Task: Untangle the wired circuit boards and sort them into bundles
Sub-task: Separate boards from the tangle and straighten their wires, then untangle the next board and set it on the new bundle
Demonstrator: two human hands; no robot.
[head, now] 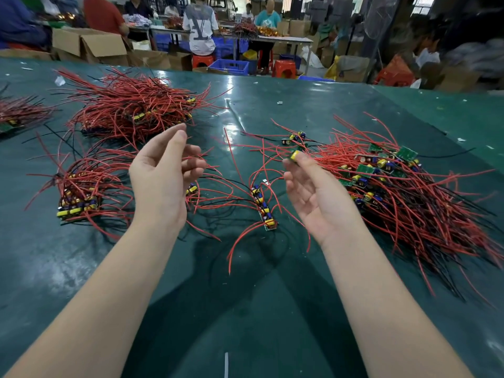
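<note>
While a small yellow component [295, 155] is pinched at the fingertips of the right hand [313, 197], the rest of that hand is held palm-up, fingers loosely curled, above the green tabletop [272, 309]. Red wires are seen trailing from the pinched piece toward the large tangled heap [403, 192] to the right, where green boards lie jumbled among red and black leads. The left hand [163, 170] is raised opposite, fingers relaxed and lightly curled; whether a wire is caught between them cannot be told.

Between the hands a row of boards [263, 205] lies on the tabletop with its red wires splayed outward. To the left a small gathered bundle [79, 197] is set down, and beyond it a larger sorted pile [136, 110] with leads fanned one way. A further pile is partly cut off at the left edge.

Step judged in hand: one board is being drawn free of the heap. Sorting appears well short of done, as the heap is still large. The next move is judged to call for the left hand to take the trailing leads, so the board is eased out without dragging its neighbours, then laid with a bundle.

Writing: none legible on boards or tabletop. On a seated person's grey shirt [199, 25] in the background, large pale letters are printed, but not clearly readable.
</note>
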